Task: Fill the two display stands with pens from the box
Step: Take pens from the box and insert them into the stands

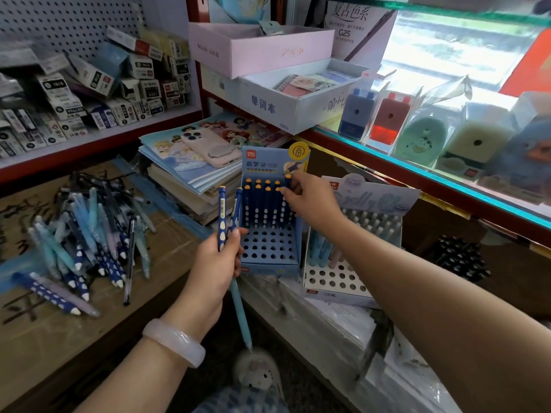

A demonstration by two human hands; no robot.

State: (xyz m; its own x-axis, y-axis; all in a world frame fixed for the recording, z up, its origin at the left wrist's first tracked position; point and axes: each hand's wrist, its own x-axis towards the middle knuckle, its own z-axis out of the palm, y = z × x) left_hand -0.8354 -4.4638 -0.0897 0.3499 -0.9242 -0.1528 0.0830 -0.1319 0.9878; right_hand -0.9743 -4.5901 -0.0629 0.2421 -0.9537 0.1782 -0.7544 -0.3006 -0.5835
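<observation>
We hold our left hand [216, 260] low in the middle, fingers wrapped around a small bunch of pens: two dark blue pens [221, 219] with pale dimples point up out of the fist, and a light blue pen [240, 314] hangs down below it. A pale bangle [174, 342] sits on that wrist.

Our right hand [310, 198] reaches to the back right corner of the blue display stand [269, 245], its fingertips pinching the yellow-capped top of a dark blue pen [286, 201] standing in the rear rows. About nine such pens fill the back two rows; the front rows of holes are open. We cannot quite tell whether the pinched pen is fully seated in its hole, since the hand covers part of it.

Just beside that stand, to the right, is the white display stand [337, 278], with pale blue and pink pens [320, 248] in its rear rows and bare holes in front. Our right forearm crosses over it.

To the left, a loose heap of pens [86, 234] lies on a flat cardboard box [35, 323], mixed dark blue, light blue and clear ones. Behind the blue stand, a stack of picture books [179, 174] carries a phone [208, 146] in a pink case.
</observation>
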